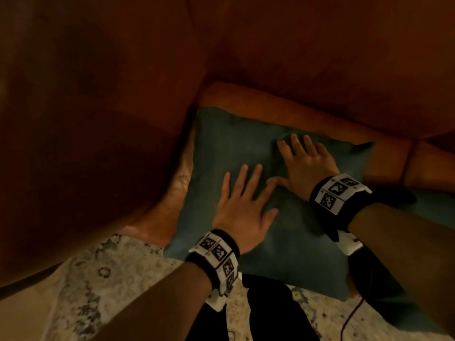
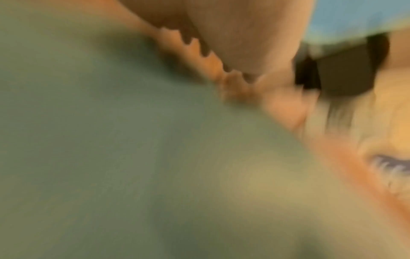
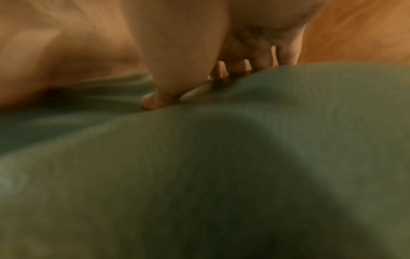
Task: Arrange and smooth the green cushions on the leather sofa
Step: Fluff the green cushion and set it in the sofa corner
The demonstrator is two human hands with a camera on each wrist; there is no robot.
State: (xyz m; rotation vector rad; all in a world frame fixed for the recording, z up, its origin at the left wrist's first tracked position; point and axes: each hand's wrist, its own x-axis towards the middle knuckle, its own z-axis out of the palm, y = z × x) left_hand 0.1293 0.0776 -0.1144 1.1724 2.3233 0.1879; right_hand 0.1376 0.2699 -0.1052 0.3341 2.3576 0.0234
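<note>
A green cushion [image 1: 234, 148] lies flat on the brown leather sofa seat [image 1: 307, 114], in the corner beside the armrest. My left hand [image 1: 242, 207] presses flat on the cushion's middle with its fingers spread. My right hand [image 1: 305, 163] lies flat further back and to the right, fingers straight, with a small fold of fabric at the fingertips. The left wrist view is blurred and shows green fabric [image 2: 111, 140]. In the right wrist view my right hand [image 3: 221, 66] rests palm-down on the cushion [image 3: 199, 166]. A second green cushion [image 1: 433, 207] peeks out at the right, behind my right forearm.
The sofa's tall armrest [image 1: 86, 131] rises at the left and the backrest [image 1: 320, 45] runs across the top. A pale patterned rug [image 1: 98, 279] covers the floor in front. A thin dark cable [image 1: 352, 316] trails over the rug near my dark trouser legs [image 1: 270, 313].
</note>
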